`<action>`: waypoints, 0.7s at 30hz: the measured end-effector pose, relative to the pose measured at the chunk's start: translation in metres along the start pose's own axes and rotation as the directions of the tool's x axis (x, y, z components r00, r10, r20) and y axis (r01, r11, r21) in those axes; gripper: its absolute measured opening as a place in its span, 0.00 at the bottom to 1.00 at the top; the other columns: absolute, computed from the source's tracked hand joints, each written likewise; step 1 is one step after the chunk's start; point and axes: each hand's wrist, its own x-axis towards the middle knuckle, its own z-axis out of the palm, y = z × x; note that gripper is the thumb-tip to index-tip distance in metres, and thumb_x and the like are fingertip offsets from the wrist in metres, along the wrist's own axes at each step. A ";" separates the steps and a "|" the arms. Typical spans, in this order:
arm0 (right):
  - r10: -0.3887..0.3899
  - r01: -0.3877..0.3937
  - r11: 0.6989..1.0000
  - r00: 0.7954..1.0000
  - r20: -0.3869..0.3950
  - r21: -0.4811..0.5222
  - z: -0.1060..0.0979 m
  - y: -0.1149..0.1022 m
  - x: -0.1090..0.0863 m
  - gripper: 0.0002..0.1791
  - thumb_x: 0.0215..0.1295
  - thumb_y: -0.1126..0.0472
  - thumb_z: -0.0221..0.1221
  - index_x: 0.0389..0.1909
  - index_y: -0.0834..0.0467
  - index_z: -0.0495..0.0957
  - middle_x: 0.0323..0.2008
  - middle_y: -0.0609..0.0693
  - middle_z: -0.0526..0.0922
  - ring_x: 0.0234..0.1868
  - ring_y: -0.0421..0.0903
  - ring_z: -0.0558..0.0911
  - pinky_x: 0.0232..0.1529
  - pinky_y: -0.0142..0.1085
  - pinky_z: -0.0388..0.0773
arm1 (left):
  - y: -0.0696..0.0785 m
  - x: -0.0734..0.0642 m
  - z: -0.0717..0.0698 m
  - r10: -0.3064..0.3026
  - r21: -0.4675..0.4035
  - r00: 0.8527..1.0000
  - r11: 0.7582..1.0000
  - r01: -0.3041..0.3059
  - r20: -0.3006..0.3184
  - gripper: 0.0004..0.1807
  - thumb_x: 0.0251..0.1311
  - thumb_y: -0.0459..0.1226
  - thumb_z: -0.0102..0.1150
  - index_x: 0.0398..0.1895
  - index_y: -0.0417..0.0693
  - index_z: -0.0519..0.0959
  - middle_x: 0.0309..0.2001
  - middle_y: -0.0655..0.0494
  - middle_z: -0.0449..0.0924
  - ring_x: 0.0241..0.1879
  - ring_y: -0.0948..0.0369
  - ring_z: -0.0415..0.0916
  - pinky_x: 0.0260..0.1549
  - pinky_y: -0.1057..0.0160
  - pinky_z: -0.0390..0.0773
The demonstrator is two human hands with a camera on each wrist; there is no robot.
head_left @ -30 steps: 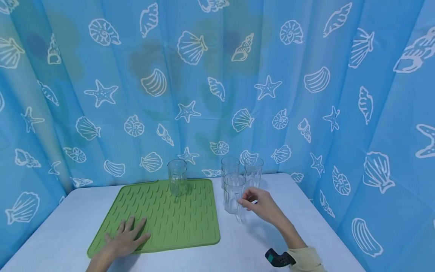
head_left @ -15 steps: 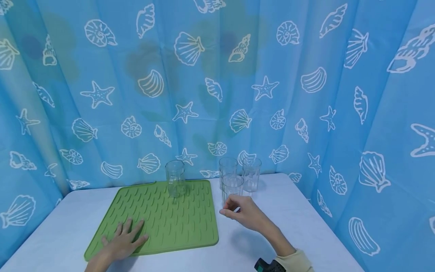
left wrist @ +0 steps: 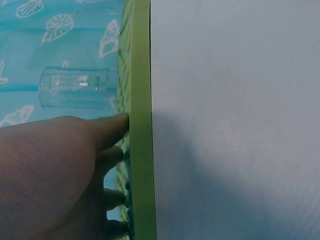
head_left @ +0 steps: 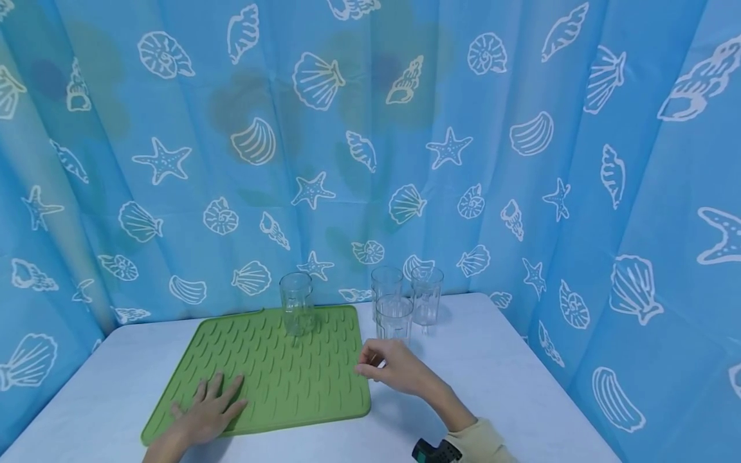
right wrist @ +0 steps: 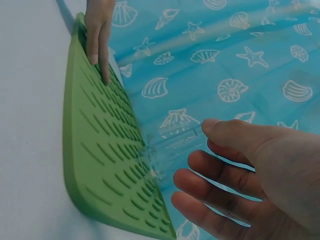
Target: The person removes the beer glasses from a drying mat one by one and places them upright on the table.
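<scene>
My left hand (head_left: pixel 202 415) rests with spread fingers on the front left of a green ridged mat (head_left: pixel 312 379); its fingertips also touch the mat in the left wrist view. One clear drinking glass (head_left: pixel 298 305) stands upright at the back of the mat. To the right, on the table, three more stand grouped: a front glass (head_left: pixel 395 318), a back left glass (head_left: pixel 386 283) and a back right glass (head_left: pixel 427 299). My right hand (head_left: pixel 393 368) hovers by the mat's right edge, before the front glass, hiding its base. Its fingers (right wrist: pixel 220 172) are loosely bent around nothing.
A white cloth (head_left: pixel 480 373) covers the table. Behind and to the right hangs a blue curtain (head_left: pixel 347 212) with white shell and starfish prints, close to the back glasses. A dark band (head_left: pixel 437 451) sits on the right wrist, below a light sleeve (head_left: pixel 480 440).
My right hand has moved left and nearer to me, from the front glass's right side to the mat's right edge. The left hand and the glasses have stayed in place.
</scene>
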 end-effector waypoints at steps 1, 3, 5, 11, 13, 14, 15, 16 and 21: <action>0.004 -0.004 1.000 1.000 0.006 0.001 0.001 0.000 0.002 0.06 0.69 0.54 0.60 0.34 0.51 0.78 0.33 0.47 0.86 0.30 0.37 0.83 0.29 0.29 0.81 | 0.000 0.001 0.000 0.003 0.000 1.000 1.000 -0.003 0.001 0.46 0.67 0.67 0.37 0.78 0.47 0.51 0.76 0.29 0.32 0.71 0.25 0.26 0.50 0.13 0.24; 0.009 -0.009 1.000 1.000 0.010 0.003 0.002 0.000 0.007 0.06 0.69 0.53 0.60 0.35 0.51 0.78 0.33 0.47 0.86 0.30 0.40 0.83 0.29 0.29 0.81 | -0.001 0.002 0.000 0.005 0.000 1.000 1.000 -0.005 0.003 0.45 0.68 0.66 0.36 0.78 0.47 0.51 0.76 0.29 0.31 0.71 0.25 0.26 0.50 0.13 0.23; 0.011 -0.011 1.000 1.000 0.011 0.009 0.004 0.000 0.012 0.07 0.70 0.53 0.59 0.35 0.51 0.78 0.33 0.48 0.86 0.31 0.44 0.84 0.30 0.29 0.81 | -0.002 0.002 0.000 0.006 0.000 1.000 1.000 -0.006 0.007 0.44 0.69 0.66 0.36 0.78 0.47 0.51 0.76 0.29 0.31 0.71 0.25 0.26 0.50 0.13 0.23; 0.025 -0.025 0.999 1.000 -0.017 0.041 0.016 0.005 0.030 0.07 0.70 0.54 0.59 0.37 0.53 0.78 0.35 0.50 0.84 0.35 0.50 0.84 0.31 0.35 0.84 | -0.001 0.001 -0.001 0.007 0.005 1.000 1.000 -0.007 0.010 0.44 0.69 0.66 0.35 0.77 0.47 0.52 0.76 0.29 0.32 0.71 0.25 0.27 0.50 0.13 0.23; 0.038 -0.036 0.998 0.999 -0.027 0.059 0.022 0.009 0.036 0.07 0.70 0.54 0.59 0.38 0.54 0.78 0.36 0.50 0.84 0.36 0.48 0.84 0.33 0.38 0.85 | 0.000 0.000 -0.001 0.011 0.018 1.000 1.000 -0.011 0.005 0.43 0.70 0.65 0.34 0.77 0.47 0.51 0.76 0.29 0.33 0.71 0.25 0.27 0.50 0.13 0.24; 0.048 -0.046 0.997 0.998 -0.030 0.067 0.026 0.010 0.038 0.08 0.70 0.54 0.59 0.39 0.54 0.78 0.37 0.50 0.83 0.36 0.47 0.84 0.33 0.38 0.86 | 0.001 0.000 -0.001 0.011 0.026 1.000 1.000 -0.011 0.003 0.42 0.70 0.64 0.34 0.77 0.47 0.51 0.76 0.29 0.33 0.71 0.25 0.28 0.51 0.13 0.24; 0.058 -0.055 0.996 0.998 -0.031 0.072 0.029 0.011 0.040 0.08 0.70 0.53 0.59 0.40 0.54 0.78 0.37 0.50 0.83 0.37 0.46 0.84 0.33 0.38 0.85 | 0.001 0.000 -0.001 0.010 0.035 1.000 0.999 -0.010 0.000 0.41 0.71 0.62 0.34 0.77 0.48 0.51 0.76 0.29 0.33 0.71 0.25 0.28 0.51 0.13 0.24; 0.068 -0.065 0.994 0.997 -0.030 0.088 0.032 0.012 0.042 0.09 0.70 0.53 0.59 0.42 0.55 0.78 0.38 0.50 0.83 0.37 0.46 0.84 0.34 0.39 0.86 | 0.002 -0.001 -0.001 0.010 0.045 1.000 0.999 -0.010 -0.004 0.39 0.73 0.61 0.35 0.77 0.48 0.51 0.76 0.29 0.34 0.71 0.25 0.28 0.51 0.13 0.25; 0.116 -0.114 0.984 0.993 -0.006 0.134 0.045 0.016 0.048 0.16 0.71 0.54 0.58 0.50 0.62 0.75 0.41 0.53 0.82 0.39 0.50 0.84 0.35 0.40 0.86 | 0.002 -0.002 0.000 0.015 0.050 1.000 0.999 -0.014 -0.012 0.35 0.75 0.56 0.36 0.77 0.47 0.51 0.76 0.28 0.35 0.71 0.25 0.29 0.51 0.13 0.26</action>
